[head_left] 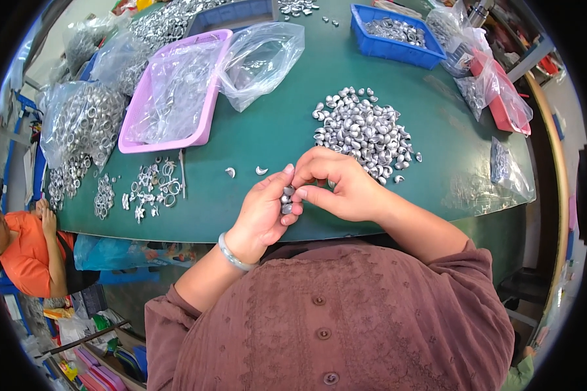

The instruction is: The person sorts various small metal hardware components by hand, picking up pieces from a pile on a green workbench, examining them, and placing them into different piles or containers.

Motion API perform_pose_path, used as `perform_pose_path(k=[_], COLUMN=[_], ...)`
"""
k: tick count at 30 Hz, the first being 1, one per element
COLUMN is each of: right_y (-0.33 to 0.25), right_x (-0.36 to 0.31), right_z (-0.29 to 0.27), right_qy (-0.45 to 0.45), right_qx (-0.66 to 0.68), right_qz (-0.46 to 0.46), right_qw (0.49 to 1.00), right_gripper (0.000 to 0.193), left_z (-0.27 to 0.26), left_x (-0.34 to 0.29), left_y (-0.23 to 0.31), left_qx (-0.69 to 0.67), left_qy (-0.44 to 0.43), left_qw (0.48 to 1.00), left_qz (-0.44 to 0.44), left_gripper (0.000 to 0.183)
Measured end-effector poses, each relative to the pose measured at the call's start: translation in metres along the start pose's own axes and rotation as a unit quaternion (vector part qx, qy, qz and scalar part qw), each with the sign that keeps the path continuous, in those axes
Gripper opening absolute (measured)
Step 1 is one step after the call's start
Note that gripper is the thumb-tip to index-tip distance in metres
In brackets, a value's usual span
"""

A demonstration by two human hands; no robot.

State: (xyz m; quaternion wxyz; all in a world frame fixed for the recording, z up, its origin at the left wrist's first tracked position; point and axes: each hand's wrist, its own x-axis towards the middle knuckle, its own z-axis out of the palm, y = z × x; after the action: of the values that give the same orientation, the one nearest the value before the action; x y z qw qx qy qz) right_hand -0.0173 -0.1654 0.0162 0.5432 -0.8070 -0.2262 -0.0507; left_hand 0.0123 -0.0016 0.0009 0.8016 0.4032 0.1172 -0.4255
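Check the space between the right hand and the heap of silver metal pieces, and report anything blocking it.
Nothing visible blocks it: the heap of silver metal pieces lies just beyond the right hand on the green table. The blue tray sits past the heap, out of the way.

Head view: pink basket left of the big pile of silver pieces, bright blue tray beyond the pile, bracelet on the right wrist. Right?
One slip: the bracelet is on the left wrist, as the head view shows. The pink basket is left of the big pile of silver pieces, and the bright blue tray is beyond the pile.
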Motion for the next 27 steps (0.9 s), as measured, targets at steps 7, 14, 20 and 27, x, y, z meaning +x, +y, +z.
perform_pose_path(k=[7,14,20,27], right_y=[0.004,0.014,0.017,0.03], right_x=[-0.002,-0.004,0.001,0.001], right_z=[0.013,0.014,-0.018,-0.034], right_qy=[0.033,0.057,0.094,0.043], right_qx=[-0.008,-0.005,-0.003,-0.266], right_qz=[0.036,0.017,0.087,-0.025], right_qw=[0.999,0.998,0.992,0.963], right_gripper=[0.009,0.005,0.005,0.009], left_z=[0.0,0.003,0.0,-0.011], left_x=[-0.001,0.001,0.003,0.005], left_y=[-0.002,-0.003,-0.003,-0.002], left_qx=[0.02,0.034,0.025,-0.025], left_qy=[0.032,0.045,0.048,0.015], left_qw=[0.999,0.998,0.998,1.0], left_qz=[0.018,0.005,0.006,0.0], left_gripper=[0.023,0.022,0.026,0.029])
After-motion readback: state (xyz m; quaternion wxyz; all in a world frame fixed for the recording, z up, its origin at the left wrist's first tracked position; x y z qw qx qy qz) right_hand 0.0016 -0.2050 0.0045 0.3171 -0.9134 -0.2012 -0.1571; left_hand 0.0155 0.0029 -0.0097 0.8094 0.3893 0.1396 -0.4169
